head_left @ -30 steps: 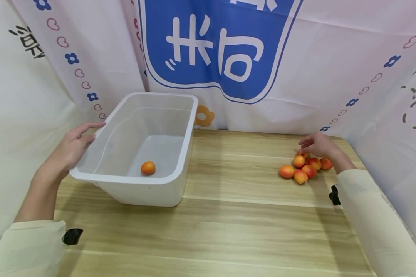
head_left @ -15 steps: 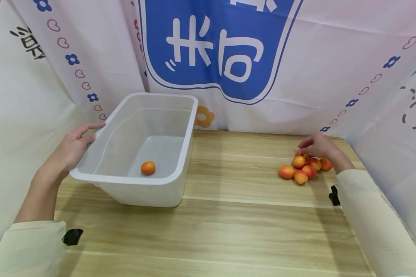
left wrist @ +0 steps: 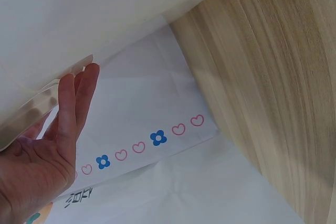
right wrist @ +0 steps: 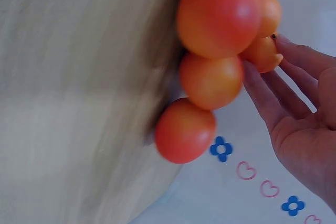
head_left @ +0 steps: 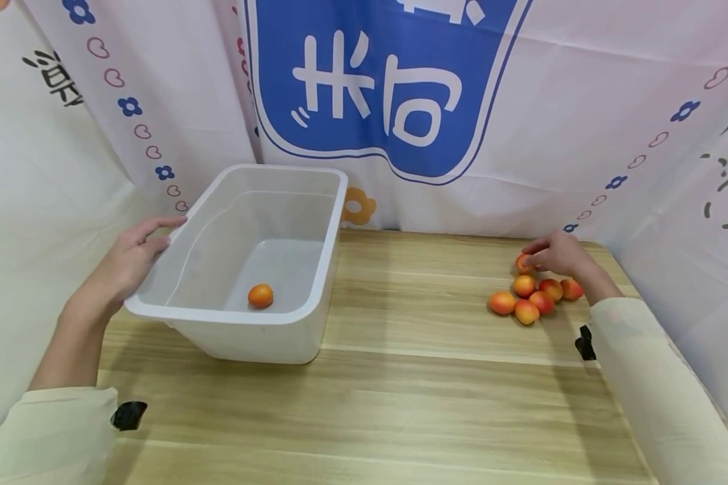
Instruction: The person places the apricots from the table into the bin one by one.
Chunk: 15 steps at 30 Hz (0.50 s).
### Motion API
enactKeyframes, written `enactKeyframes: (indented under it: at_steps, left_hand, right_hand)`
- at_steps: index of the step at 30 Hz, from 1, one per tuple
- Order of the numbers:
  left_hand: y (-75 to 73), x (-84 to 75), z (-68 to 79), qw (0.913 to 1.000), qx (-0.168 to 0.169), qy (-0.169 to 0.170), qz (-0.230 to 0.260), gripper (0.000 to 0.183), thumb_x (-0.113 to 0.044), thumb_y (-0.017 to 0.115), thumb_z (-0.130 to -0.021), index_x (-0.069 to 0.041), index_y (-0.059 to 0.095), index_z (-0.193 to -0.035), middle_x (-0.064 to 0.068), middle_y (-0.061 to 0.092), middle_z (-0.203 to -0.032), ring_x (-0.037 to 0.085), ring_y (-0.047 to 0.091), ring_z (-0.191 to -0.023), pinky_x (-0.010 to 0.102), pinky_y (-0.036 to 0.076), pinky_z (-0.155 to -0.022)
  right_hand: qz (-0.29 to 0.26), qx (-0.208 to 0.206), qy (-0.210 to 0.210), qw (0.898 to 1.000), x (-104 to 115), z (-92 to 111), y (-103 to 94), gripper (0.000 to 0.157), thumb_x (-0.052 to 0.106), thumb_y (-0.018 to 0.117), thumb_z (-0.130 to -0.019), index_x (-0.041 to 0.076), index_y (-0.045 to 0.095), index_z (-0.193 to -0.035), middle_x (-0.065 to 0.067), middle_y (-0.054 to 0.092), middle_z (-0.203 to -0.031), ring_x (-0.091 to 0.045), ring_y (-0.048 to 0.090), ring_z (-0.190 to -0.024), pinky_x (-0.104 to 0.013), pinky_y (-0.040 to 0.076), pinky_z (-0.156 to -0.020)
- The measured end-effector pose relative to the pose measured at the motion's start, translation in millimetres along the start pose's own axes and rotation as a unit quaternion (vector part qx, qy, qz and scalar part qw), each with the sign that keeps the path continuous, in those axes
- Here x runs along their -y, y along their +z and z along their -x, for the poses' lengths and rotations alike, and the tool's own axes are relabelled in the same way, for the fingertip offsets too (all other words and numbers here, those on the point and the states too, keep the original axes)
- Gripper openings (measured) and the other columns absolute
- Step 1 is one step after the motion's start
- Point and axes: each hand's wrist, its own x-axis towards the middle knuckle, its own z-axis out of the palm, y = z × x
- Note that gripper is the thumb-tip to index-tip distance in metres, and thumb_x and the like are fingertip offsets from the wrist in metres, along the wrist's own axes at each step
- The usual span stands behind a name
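Observation:
A white plastic bin (head_left: pixel 288 316) stands on the left of the table, one orange-red apricot (head_left: pixel 260 296) on its floor. My left hand (head_left: pixel 132 259) holds the bin's left rim, thumb and index finger at the edge. The left wrist view shows the left hand's (left wrist: pixel 58 135) other fingers extended against the rim's outer side. At the far right, my right hand (head_left: pixel 559 254) pinches an apricot (head_left: pixel 524 263) at the back of a cluster. Seen from the right wrist, this apricot (right wrist: pixel 262 55) sits between the fingertips, partly behind nearer apricots (right wrist: pixel 211 81).
Several apricots (head_left: pixel 542 302) lie close together in front of the right hand. The wooden table (head_left: pixel 412 377) extends between bin and fruit. A printed white curtain (head_left: pixel 558 135) hangs behind the table and along both sides.
My right hand has shifted slightly, and the apricot at its fingertips now shows more fully, a little apart from the others. The left hand and bin keep their places.

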Motion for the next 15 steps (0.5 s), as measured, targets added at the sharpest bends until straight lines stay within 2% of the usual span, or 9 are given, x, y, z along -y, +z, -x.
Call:
enactKeyframes:
  at_steps: [5,8,15]
  left_hand:
    - [0.3,0.0,0.2,1.0000,-0.003,-0.001,0.001,0.050,-0.017,0.028,-0.112,-0.005,0.034,-0.160,0.039,0.041,-0.142,0.004,0.060,-0.071,0.029,0.055,-0.056]
    - [0.5,0.2,0.4,1.0000,-0.001,-0.001,0.002,0.050,-0.017,0.028,-0.112,-0.004,0.033,-0.160,0.038,0.042,-0.141,0.004,0.060,-0.071,0.030,0.055,-0.056]
    - [1.2,1.2,0.0,1.0000,-0.003,-0.001,0.003,0.049,-0.018,0.029,-0.112,-0.007,0.036,-0.160,0.036,0.045,-0.138,0.004,0.060,-0.071,0.030,0.055,-0.056]
  right_hand:
    - [-0.001,-0.016,-0.028,0.999,12,-2,0.0,0.040,0.018,0.071,-0.099,-0.011,0.067,-0.125,-0.030,0.068,-0.123,-0.042,0.071,-0.102,-0.055,0.057,-0.093]
    - [-0.019,-0.015,-0.044,0.999,21,-3,2.1,0.037,0.018,0.071,-0.099,-0.009,0.068,-0.125,-0.029,0.068,-0.124,-0.042,0.070,-0.106,-0.055,0.057,-0.095]
    - [-0.043,-0.027,-0.072,0.996,39,-3,5.7,0.036,0.017,0.071,-0.098,-0.003,0.070,-0.128,-0.023,0.070,-0.126,-0.036,0.066,-0.112,-0.042,0.058,-0.095]
